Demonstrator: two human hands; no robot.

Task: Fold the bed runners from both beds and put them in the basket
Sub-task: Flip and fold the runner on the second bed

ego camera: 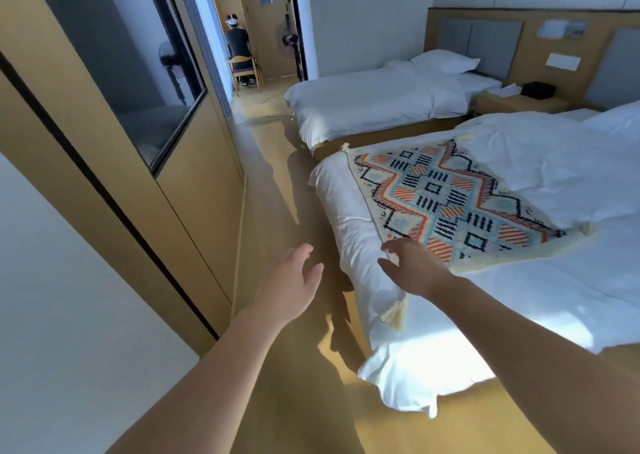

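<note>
Across near bed (519, 308): bed runner (460, 197) is laid flat.
Right hand (412, 266): held unclenched at runner's edge.
Left hand (287, 284): held unclenched beside bed.

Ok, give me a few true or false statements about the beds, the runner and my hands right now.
1. The patterned runner lies on the near bed. True.
2. The left hand grips the runner. False: it is open above the floor, holding nothing.
3. The right hand is at the runner's near edge, fingers spread. True.
4. The far bed has a runner on it. False: no runner shows on it.
</note>
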